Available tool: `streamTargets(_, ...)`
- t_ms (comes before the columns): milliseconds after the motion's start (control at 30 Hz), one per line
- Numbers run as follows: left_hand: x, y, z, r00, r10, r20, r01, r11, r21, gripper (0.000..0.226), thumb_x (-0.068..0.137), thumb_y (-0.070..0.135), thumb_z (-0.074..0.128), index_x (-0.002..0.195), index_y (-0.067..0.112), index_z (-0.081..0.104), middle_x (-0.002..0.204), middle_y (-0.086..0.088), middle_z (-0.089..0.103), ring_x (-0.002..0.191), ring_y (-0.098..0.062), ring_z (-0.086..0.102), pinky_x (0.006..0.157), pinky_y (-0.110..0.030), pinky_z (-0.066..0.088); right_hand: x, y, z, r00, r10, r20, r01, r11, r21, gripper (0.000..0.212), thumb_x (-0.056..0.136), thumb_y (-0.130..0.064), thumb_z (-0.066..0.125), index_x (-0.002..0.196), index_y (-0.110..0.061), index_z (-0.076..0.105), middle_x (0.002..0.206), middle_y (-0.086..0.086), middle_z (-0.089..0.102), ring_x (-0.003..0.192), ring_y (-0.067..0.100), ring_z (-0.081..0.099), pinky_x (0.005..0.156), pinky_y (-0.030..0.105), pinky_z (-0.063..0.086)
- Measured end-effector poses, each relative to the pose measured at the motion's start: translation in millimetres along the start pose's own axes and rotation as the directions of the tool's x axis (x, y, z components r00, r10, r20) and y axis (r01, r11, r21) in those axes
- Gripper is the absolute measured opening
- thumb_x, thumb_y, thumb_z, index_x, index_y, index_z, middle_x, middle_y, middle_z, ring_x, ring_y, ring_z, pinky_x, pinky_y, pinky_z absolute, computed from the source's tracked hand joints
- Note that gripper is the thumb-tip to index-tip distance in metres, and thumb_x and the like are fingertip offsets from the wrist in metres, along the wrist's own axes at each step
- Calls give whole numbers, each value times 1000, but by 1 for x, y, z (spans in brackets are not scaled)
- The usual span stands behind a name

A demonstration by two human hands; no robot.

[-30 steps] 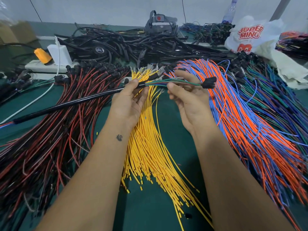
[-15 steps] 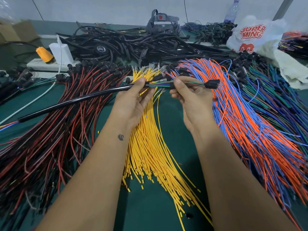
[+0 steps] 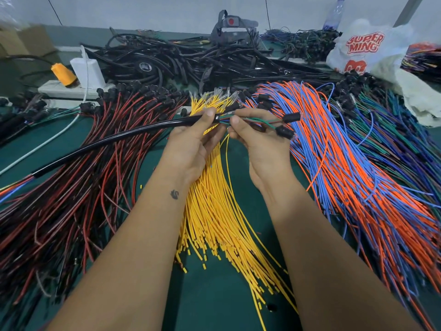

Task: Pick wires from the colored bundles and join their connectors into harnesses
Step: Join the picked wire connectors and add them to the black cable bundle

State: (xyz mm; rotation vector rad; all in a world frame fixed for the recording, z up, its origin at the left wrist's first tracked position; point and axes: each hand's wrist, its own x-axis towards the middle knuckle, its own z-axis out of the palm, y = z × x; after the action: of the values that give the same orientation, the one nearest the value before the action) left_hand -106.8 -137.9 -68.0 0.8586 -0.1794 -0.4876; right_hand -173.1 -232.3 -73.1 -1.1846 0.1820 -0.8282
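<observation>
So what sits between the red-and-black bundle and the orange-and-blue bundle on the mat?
In the head view, the yellow wire bundle lies on the green mat between the red-and-black bundle and the orange-and-blue bundle.

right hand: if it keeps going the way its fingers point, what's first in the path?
Probably the left hand: the right hand pinches the thin wires, fingertips aimed up-left at the black sleeve end the left hand grips. Depth is unclear.

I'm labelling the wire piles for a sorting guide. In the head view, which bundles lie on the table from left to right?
Red and black bundle → yellow bundle → orange and blue bundle → green and dark blue bundle.
</observation>
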Motion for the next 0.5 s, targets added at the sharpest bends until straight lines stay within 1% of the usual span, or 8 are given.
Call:
streamTargets(100,-1,-1,1,999,12,40,-13,999,31,7,93,5,57,99,2,60,98,-11,65,80,-18,68,71,-21,56,-2,1,3,1000,-13,-13,13,1000,17,15,82,14,64,84,-1,63,74,11,63,57,11,62,62,21,53)
streamTargets(200,-2,-1,1,998,21,62,-22,1000,19,6,92,3,56,95,4,61,99,-9,65,85,-18,67,73,-22,56,-3,1,6,999,-5,-39,7,998,66,21,83,15,62,93,-3,59,83,15,61,64,16,60,63,21,53)
streamTargets(267,-3,0,1,996,19,84,-18,1000,-9,11,92,0,55,95,5,63,99,-9,68,84,-17,68,73,-21,57,-2,0,7,996,66,-65,-54,984,172,25,86,12,60,100,-7,55,89,17,60,64,16,61,63,22,53)
streamTargets(333,-3,1,1,995,11,101,-7,999,-45,16,91,-3,54,97,8,64,93,-6,72,81,-14,70,75,-21,57,0,-2,7,985,157,-70,-130,949,288,15,91,3,58,99,-10,55,91,16,62,64,16,63,62,22,54)
streamTargets(367,-3,2,0,995,5,98,1,998,-63,18,90,-5,54,97,8,64,88,-4,73,80,-13,70,74,-20,57,1,-3,6,980,186,-71,-154,935,319,10,93,-1,57,96,-10,56,91,15,64,63,17,63,61,22,54)
streamTargets(433,-3,3,0,997,-10,80,17,996,-91,17,88,-6,55,95,7,65,84,-4,74,78,-13,71,70,-19,57,1,-2,4,976,205,-77,-169,929,330,8,93,-1,57,95,-9,57,89,15,64,60,18,63,59,21,54)
streamTargets(500,-3,3,0,997,-16,81,24,996,-92,15,89,-4,56,91,8,65,82,-4,74,77,-13,71,67,-18,57,1,-1,3,980,186,-76,-155,941,301,13,92,4,57,100,-6,55,91,18,63,63,21,64,60,21,54)
